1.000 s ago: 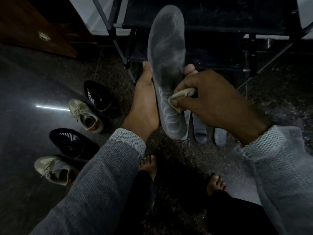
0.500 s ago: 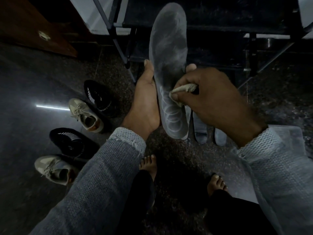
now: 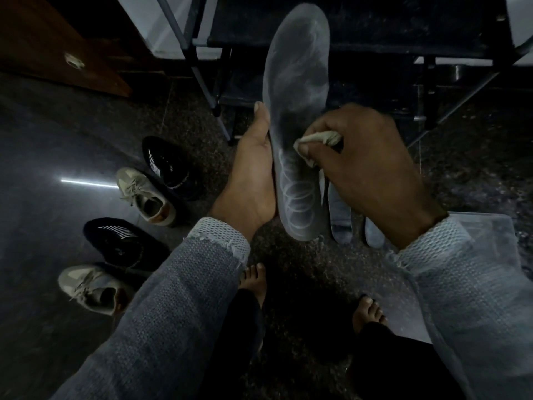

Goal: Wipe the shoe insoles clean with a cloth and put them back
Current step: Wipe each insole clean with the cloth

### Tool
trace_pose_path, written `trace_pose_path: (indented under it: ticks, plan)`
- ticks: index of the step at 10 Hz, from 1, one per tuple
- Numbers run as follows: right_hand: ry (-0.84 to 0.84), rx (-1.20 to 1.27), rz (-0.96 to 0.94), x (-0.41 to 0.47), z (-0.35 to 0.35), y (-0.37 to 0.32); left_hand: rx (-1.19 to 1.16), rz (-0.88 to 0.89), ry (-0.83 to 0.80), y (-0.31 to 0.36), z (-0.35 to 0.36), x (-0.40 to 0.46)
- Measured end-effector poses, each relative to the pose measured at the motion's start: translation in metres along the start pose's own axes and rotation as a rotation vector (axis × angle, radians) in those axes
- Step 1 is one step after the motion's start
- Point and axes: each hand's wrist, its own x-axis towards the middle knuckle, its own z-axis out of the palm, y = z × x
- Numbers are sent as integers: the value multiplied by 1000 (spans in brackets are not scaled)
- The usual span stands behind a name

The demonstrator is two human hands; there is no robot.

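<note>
The floor fills the frame, dark and speckled, with a thin bright reflection at the left. A dark metal frame stands across the upper part of the frame.

Our left sleeve enters from the lower left and our right sleeve from the lower right.

The insole stands upright at centre, reaching from mid-frame to the top edge; ring patterns mark its lower end. Our left hand holds it along its left edge, thumb up the side, fingers wrapped behind and hidden from view. Our right hand has its fingers curled on a pale cloth, which is pressed against the middle of the insole.

Four shoes lie at the left of the frame: two black shoes and two beige laced shoes, alternating.

More insoles lie on the floor below the right hand, partly covered by it.

Two bare feet show at the lower centre.
</note>
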Motion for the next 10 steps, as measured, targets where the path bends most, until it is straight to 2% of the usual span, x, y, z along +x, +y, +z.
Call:
trace_pose_path:
  ticks: [1,3,5,6,8,10]
  plan:
    - [79,-49,14,1,0,4,-298,-170,-160,15,11,-4]
    - [-221,85,-45,2,-10,1,-466,-151,-252,11,9,-1]
    - [116,16,10,4,-2,13,-418,-161,-274,8,13,-2]
    - [163,20,28,5,-2,16,-400,-161,-268,7,15,-2]
    - [-198,97,-27,5,-12,7,-432,-171,-277,8,10,-3]
    - [152,49,37,5,-11,14,-310,-189,-255,6,13,-5]
